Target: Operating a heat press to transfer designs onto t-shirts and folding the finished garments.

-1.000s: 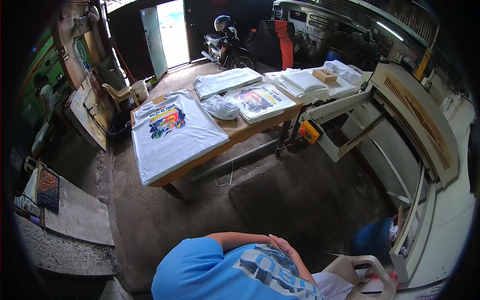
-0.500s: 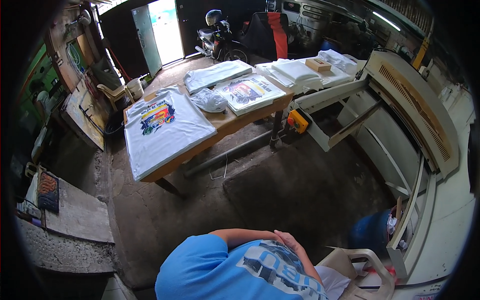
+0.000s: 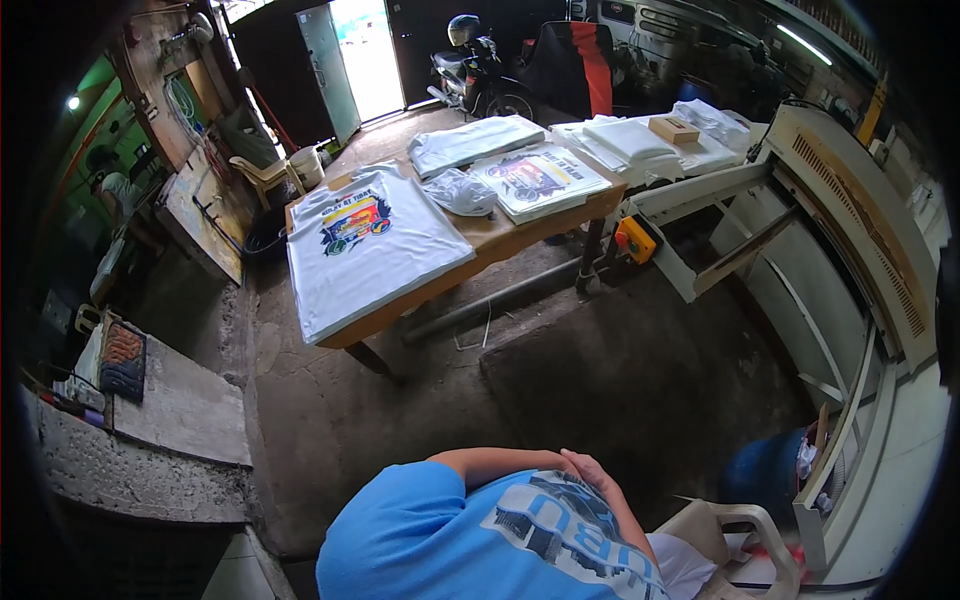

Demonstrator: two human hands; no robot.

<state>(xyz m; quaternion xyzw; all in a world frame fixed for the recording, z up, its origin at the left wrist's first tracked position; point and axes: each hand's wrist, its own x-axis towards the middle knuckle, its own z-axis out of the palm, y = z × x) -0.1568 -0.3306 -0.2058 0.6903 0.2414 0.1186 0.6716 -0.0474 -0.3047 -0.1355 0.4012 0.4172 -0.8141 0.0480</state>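
Note:
My two hands meet in front of my body, just above my lap. My right hand [image 3: 590, 468] lies against the end of my left forearm [image 3: 505, 461], and its fingers are too small and turned away to make out. The left hand is mostly hidden where the two come together. No object shows in either hand. My blue printed T-shirt [image 3: 420, 525] fills the lower middle. Well ahead of my hands, a wooden table [image 3: 395, 295] bears a stack of white printed T-shirts [image 3: 375, 265], another printed stack [image 3: 540, 180] and a crumpled clear plastic bag [image 3: 460, 192].
At right stands a large cream machine [image 3: 850, 220] with an open metal frame and a yellow switch box [image 3: 635, 240]. A blue drum [image 3: 765, 470] and a beige plastic chair [image 3: 745, 515] are close on my right. Further off are a motorcycle [image 3: 480, 80] and a person [image 3: 122, 195] at far left.
The whole view has shifted, so the table and machine now sit further right and slightly higher. My hands stay together as before.

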